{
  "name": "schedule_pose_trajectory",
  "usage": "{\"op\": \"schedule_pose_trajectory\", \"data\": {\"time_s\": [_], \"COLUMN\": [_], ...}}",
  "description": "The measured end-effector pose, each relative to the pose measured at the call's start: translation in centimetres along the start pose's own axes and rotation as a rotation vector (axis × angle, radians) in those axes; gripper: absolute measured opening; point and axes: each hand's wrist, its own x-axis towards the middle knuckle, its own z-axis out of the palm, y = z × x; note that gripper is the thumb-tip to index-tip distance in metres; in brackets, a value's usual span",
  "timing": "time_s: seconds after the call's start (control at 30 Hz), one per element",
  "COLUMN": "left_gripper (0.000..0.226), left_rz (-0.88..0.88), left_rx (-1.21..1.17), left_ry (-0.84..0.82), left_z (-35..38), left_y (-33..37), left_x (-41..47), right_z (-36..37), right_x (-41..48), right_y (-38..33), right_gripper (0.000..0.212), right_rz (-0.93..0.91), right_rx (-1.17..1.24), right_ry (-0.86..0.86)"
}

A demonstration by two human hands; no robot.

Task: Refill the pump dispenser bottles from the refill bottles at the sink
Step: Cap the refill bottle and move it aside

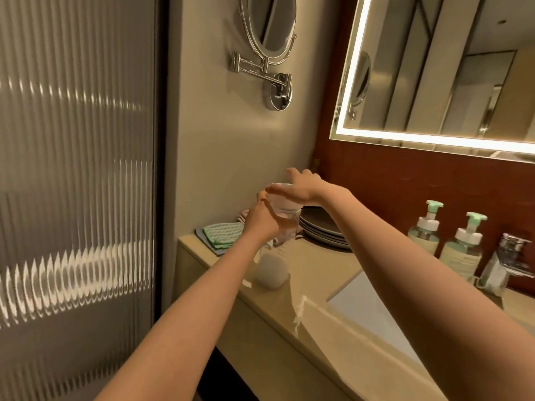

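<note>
My left hand grips a clear refill bottle and holds it above the counter, over an open clear bottle that stands there with white liquid in its lower part. The held bottle's upper end looks white. My right hand lies flat on that upper end, fingers straight. Two pump dispenser bottles with green pump heads, one behind the other, stand at the right by the red wall, apart from both hands.
A stack of dark plates and folded green-striped cloths sit at the back of the beige counter. The white sink basin and chrome faucet are to the right. A ribbed glass door stands at left.
</note>
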Motion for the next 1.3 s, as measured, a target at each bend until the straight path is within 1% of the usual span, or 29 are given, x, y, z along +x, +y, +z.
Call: {"op": "schedule_pose_trajectory", "data": {"time_s": [0.07, 0.1, 0.13, 0.2, 0.23, 0.27, 0.3, 0.33, 0.4, 0.47, 0.5, 0.57, 0.6, 0.63, 0.7, 0.77, 0.83, 0.87, 0.97, 1.07, 1.17, 1.2, 1.23, 1.3], "left_gripper": [0.065, 0.063, 0.062, 0.066, 0.07, 0.072, 0.073, 0.074, 0.076, 0.07, 0.066, 0.07, 0.073, 0.074, 0.065, 0.058, 0.066, 0.07, 0.073, 0.067, 0.074, 0.073, 0.072, 0.069], "left_rz": [-0.04, -0.058, -0.067, -0.067, -0.068, -0.066, -0.067, -0.065, -0.061, -0.067, -0.076, -0.094, -0.099, -0.104, -0.107, -0.103, -0.084, -0.08, -0.092, -0.087, -0.092, -0.094, -0.095, -0.092], "left_rx": [-0.05, -0.065, -0.058, -0.024, -0.014, -0.009, -0.012, -0.022, -0.047, -0.023, -0.016, -0.043, -0.059, -0.071, -0.077, -0.052, -0.026, -0.034, -0.063, -0.028, -0.035, -0.05, -0.055, -0.026], "left_ry": [-0.008, -0.012, -0.014, -0.013, -0.014, -0.014, -0.017, -0.018, -0.019, -0.017, -0.019, -0.029, -0.033, -0.033, -0.022, -0.031, -0.048, -0.047, -0.038, -0.03, -0.025, -0.019, -0.015, -0.018], "left_z": [-0.2, -0.3, -0.4, -0.4, -0.4, -0.4, -0.4, -0.4, -0.4, -0.4, -0.4, -0.6, -0.6, -0.6, -0.6, -0.6, -0.5, -0.5, -0.6, -0.3, 0.0, 0.0, -0.1, -0.4], "left_y": [-0.2, -0.2, -0.2, 0.0, 0.2, 0.3, 0.4, 0.5, 0.6, 0.6, 0.6, 0.7, 0.7, 0.7, 0.7, 0.7, 0.7, 0.8, 0.7, 0.9, 1.3, 1.4, 1.4, 1.4], "left_x": [0.0, 0.0, 0.0, -0.1, -0.3, -0.4, -0.5, -0.6, -0.7, -0.6, -0.6, -0.7, -0.7, -0.7, -0.6, -0.6, -0.6, -0.7, -0.7, -0.7, -1.0, -1.1, -1.1, -1.2], "right_z": [-0.7, -1.0, -1.2, -1.4, -1.3, -1.2, -1.1, -0.9, -0.5, -0.3, -0.2, -0.1, -0.1, 0.0, 0.0, 0.2, 0.4, 0.6, 0.8, 0.7, 1.2, 1.4, 1.4, 1.0], "right_x": [-0.2, -0.3, -0.5, -0.4, -0.3, -0.2, -0.2, -0.2, -0.1, 0.0, 0.1, 0.3, 0.3, 0.4, 0.4, 0.6, 0.5, 0.6, 0.6, 0.4, 0.2, 0.2, 0.2, 0.0], "right_y": [-0.3, -0.3, -0.3, -0.1, 0.0, 0.2, 0.3, 0.4, 0.4, 0.5, 0.7, 0.8, 0.7, 0.7, 0.8, 1.1, 1.2, 1.3, 1.4, 1.4, 1.2, 1.2, 1.3, 1.5], "right_gripper": [0.067, 0.062, 0.057, 0.044, 0.047, 0.056, 0.063, 0.065, 0.059, 0.058, 0.062, 0.075, 0.077, 0.073, 0.066, 0.068, 0.078, 0.081, 0.077, 0.08, 0.083, 0.085, 0.087, 0.084], "right_rz": [-0.077, -0.103, -0.116, -0.103, -0.085, -0.058, -0.043, -0.051, -0.096, -0.102, -0.082, -0.043, -0.043, -0.06, -0.087, -0.067, -0.018, -0.009, -0.022, 0.054, 0.193, 0.205, 0.192, 0.084], "right_rx": [0.212, 0.254, 0.236, 0.124, 0.071, 0.038, 0.033, 0.06, 0.156, 0.173, 0.156, 0.116, 0.141, 0.199, 0.274, 0.227, 0.138, 0.152, 0.309, 0.208, 0.018, 0.007, 0.07, 0.378], "right_ry": [-0.102, -0.121, -0.112, -0.065, -0.034, -0.008, -0.001, -0.009, -0.054, -0.068, -0.048, -0.018, -0.044, -0.072, -0.082, -0.015, 0.061, 0.051, 0.005, 0.124, 0.219, 0.218, 0.179, 0.03]}}
